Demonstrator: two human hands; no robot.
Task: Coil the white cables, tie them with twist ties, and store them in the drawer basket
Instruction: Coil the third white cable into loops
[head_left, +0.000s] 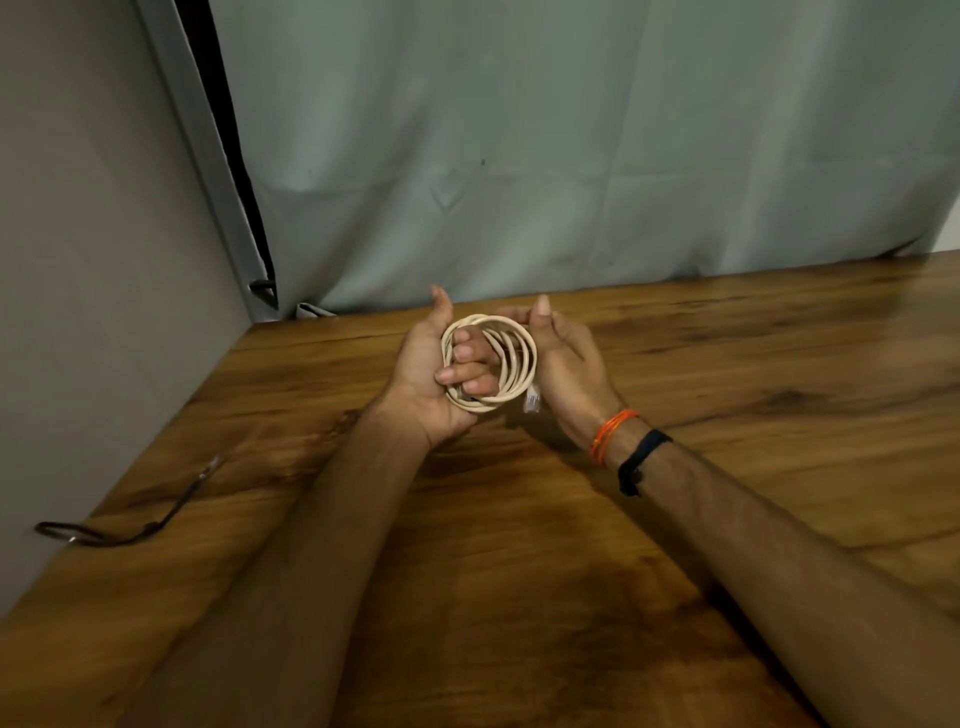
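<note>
Item: white cable (491, 364), one, wound into a coil of several loops; held above the bench (727, 364), near its far edge, between both hands.

Left hand (441, 369): palm up at the left of the coil; fingers (467, 371) curled through the loops and gripping them; thumb raised clear.

Right hand (561, 358): at the right of the coil, touching it; thumb lies on the top of the loops; the other fingers are hidden behind the coil, so whether they pinch the cable or only steady it cannot be told.

Plug (532, 401): clear, hangs just below the coil on its right side; the cable's other end is not visible.

Tie (130, 525): a thin dark strip, blurred, possibly a twist tie; lies on the bench well to the left of the coil and nearer the person, by the bench's left edge; untouched.

Wristbands (623, 447): orange thread and a black band on the right wrist, near the coil.

Curtain (571, 156): grey, hangs behind the bench beyond the coil.

Progress, judged: coiling of this cable looks done or nearly so; no tie is on the coil; tying is left, then storing; neither drawer nor basket is in view; no other white cables are in view, so how many remain cannot be told.
</note>
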